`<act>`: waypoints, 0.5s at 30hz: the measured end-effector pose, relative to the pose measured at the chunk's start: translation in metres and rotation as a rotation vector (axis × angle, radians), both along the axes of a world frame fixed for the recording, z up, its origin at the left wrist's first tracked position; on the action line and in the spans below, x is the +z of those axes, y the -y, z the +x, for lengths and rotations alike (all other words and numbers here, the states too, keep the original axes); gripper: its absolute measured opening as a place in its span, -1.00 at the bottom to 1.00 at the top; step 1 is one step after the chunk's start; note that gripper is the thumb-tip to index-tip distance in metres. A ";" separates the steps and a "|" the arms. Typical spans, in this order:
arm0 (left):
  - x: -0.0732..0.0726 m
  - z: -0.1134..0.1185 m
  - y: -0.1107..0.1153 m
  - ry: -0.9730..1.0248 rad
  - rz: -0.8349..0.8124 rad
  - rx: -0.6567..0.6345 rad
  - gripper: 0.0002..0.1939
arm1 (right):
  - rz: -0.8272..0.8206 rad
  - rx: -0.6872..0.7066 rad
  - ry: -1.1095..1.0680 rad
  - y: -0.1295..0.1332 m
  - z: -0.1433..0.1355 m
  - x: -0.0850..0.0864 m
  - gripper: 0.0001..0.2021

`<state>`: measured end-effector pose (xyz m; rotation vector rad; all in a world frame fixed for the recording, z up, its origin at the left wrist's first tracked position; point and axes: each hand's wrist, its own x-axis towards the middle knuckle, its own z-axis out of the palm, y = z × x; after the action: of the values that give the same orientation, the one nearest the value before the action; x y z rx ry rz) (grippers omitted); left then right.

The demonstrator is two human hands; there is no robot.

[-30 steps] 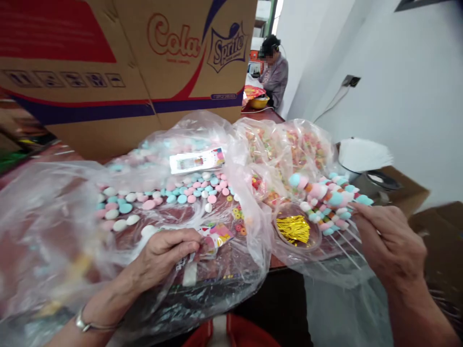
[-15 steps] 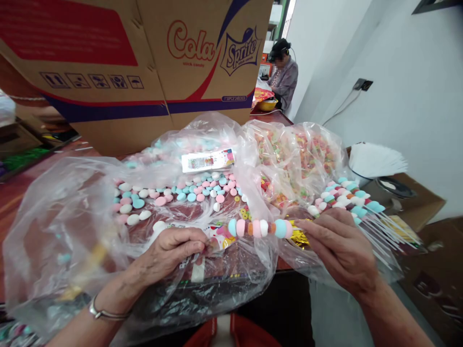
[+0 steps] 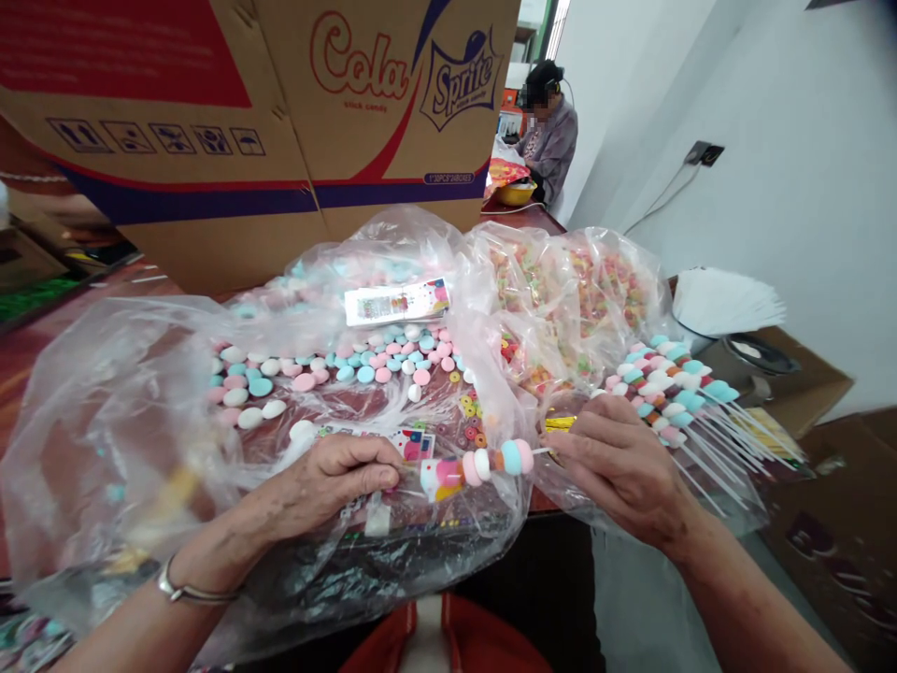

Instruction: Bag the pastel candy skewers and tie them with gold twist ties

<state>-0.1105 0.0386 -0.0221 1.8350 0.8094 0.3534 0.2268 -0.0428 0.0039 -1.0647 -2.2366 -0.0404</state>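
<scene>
My left hand (image 3: 329, 479) is closed, pinching the end of a small clear printed wrapper (image 3: 441, 479). My right hand (image 3: 620, 472) grips the thin white stick of a candy skewer (image 3: 515, 457) threaded with pink, white, blue and orange-brown pieces. The skewer's far end lies inside the wrapper, while the blue and pink pieces closest to my right hand remain outside it. Just beyond my right fingers are gold twist ties (image 3: 559, 424). Loose pastel candies (image 3: 364, 374) are spread on the plastic behind both hands.
A large cardboard box (image 3: 378, 178) stands at the back. Bags of colourful ring candies (image 3: 561, 280) and a banded stack of printed cards (image 3: 397, 302) lie before it. Finished-looking skewers (image 3: 673, 388) are piled at right. Another person (image 3: 557, 140) sits farther back.
My right hand has moved slightly left with the skewer, whose far end has slid into the wrapper held by my left hand. More of the stick shows near my right fingers.
</scene>
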 end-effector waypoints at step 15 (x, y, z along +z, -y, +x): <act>0.015 0.009 0.003 -0.186 -0.174 -0.191 -0.67 | -0.176 0.040 -0.002 -0.012 -0.010 -0.008 -0.79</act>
<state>-0.1018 0.0355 -0.0067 1.7802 0.7580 -0.0102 0.2166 -0.0304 -0.0037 -1.1101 -2.2920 0.1777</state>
